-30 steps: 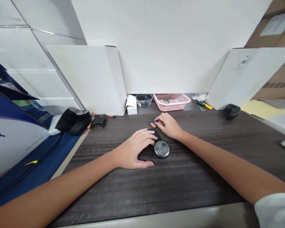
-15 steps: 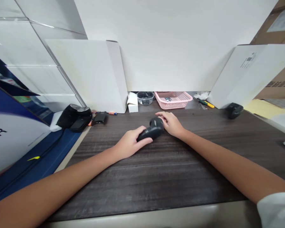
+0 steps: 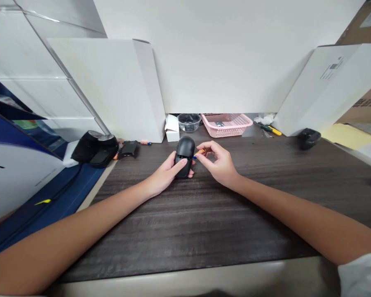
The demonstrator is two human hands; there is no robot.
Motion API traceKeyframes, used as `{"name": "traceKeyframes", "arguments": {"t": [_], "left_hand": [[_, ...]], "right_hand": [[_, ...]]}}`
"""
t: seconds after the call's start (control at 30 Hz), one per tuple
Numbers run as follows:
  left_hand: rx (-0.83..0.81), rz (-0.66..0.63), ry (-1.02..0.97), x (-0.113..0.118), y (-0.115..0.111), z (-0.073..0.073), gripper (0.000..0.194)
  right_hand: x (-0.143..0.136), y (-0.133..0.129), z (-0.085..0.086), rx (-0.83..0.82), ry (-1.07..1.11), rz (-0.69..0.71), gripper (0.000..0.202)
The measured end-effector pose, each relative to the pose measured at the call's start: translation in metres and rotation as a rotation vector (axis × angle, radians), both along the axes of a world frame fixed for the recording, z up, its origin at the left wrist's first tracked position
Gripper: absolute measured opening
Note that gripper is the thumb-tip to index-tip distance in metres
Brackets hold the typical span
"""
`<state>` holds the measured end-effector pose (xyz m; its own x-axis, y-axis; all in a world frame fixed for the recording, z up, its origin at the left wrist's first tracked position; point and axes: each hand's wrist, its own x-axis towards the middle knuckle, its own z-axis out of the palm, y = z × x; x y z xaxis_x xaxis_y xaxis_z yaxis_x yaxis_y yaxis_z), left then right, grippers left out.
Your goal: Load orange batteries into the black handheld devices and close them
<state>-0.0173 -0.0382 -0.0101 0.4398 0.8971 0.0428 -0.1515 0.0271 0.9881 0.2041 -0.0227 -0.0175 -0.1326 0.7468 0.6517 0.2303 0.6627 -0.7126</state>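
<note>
My left hand point(image 3: 167, 172) is wrapped around a black rounded device point(image 3: 185, 146), shaped somewhat like a computer mouse. Its domed end points away from me, and the thumb lies across its near part, beside a dark gap in the casing. Close to the right side of the device, my right hand point(image 3: 220, 163) pinches a small orange-and-blue battery point(image 3: 200, 153) between thumb and fingertips. The battery's blue end faces the device; whether they touch I cannot tell. A curved black cover-like piece point(image 3: 129, 149) lies on the table to the left, near another orange battery point(image 3: 145, 143).
At the back of the dark wood table point(image 3: 179, 231) stand a small white box point(image 3: 172, 131), a clear bowl point(image 3: 189, 123) and a pink basket point(image 3: 227, 131). A yellow-and-green tool point(image 3: 274, 130) and a black object point(image 3: 309, 138) lie right. Black devices point(image 3: 95, 149) sit left.
The black device has been turned upright and moved slightly left in my left hand. My right hand has drawn back from it, and the orange battery now shows in its fingers.
</note>
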Motion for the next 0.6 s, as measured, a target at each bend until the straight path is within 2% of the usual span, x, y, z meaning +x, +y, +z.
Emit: {"name": "traceKeyframes", "arguments": {"t": [0.1,0.23,0.47,0.6], "left_hand": [[-0.063,0.004,-0.037,0.002,-0.001,0.003,0.045],[-0.121,0.050,-0.042,0.003,0.000,0.006,0.035],[-0.107,0.041,-0.042,0.004,0.000,0.006,0.041],[-0.073,0.001,-0.035,0.003,0.000,0.005,0.041]], "right_hand": [[-0.002,-0.011,0.009,0.152,-0.101,0.029,0.012],[-0.003,-0.014,0.010,0.291,-0.192,0.068,0.014],[-0.005,-0.011,0.005,0.282,-0.195,0.040,0.015],[-0.008,-0.005,-0.005,0.278,-0.319,0.101,0.017]]}}
